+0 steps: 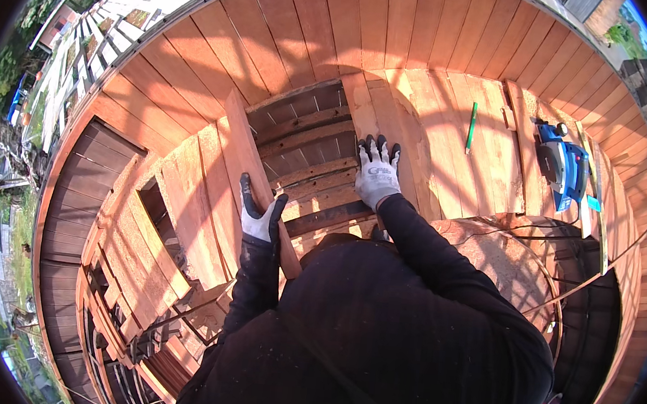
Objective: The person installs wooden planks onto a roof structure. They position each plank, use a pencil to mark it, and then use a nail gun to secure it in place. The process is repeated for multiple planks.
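My gloved left hand grips a long reddish wooden plank; my right hand lies open, flat on another pale cedar board.

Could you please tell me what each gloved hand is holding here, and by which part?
The left hand grips a tilted wooden board by its edge near the lower end. The right hand rests flat on another plank, closed around nothing.

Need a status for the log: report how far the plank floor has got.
Done: light planks cover the right side. In hand: left hand grips a loose plank on edge; right hand presses the laid boards' edge. Left: the open gap over darker slats.
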{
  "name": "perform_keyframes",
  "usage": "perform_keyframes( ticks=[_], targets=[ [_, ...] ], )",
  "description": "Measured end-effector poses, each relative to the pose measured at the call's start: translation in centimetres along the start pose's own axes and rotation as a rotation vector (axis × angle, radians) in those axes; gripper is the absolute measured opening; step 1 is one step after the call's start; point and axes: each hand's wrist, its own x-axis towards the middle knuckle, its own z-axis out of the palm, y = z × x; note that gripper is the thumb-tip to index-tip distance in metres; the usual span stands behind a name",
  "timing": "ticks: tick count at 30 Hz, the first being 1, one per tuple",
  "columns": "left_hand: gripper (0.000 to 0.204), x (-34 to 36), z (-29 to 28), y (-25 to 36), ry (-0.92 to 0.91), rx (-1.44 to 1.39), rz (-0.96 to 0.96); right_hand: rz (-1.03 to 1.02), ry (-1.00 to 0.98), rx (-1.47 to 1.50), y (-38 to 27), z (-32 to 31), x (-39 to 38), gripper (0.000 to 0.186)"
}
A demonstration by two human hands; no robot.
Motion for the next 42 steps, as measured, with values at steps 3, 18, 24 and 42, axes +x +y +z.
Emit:
perform_keyframes(
  ticks=[3, 18, 24, 42],
  targets=[
    [0.089, 0.0, -0.3, -1.0, 0.025, -0.008, 0.04, 0.004, 0.048, -0.048, 0.1, 1.2, 0.3, 0.067],
    [0.092, -0.1, 2.1, 2.0, -0.017, 0.291, 0.228, -0.222, -0.176, -0.079, 1.6, -2.2, 0.5, 0.052],
    [0.096, -1.2, 3.5, 2.5, -0.05, 0.29, 0.159, -0.24, -0.086, -0.096, 1.5, -2.0, 0.8, 0.057],
    [0.1, -2.1, 7.1, -1.3, -0.046, 0.437, 0.071, -0.164, 0.459, 0.489, 18.8, -5.3, 4.7, 0.036]
  ],
)
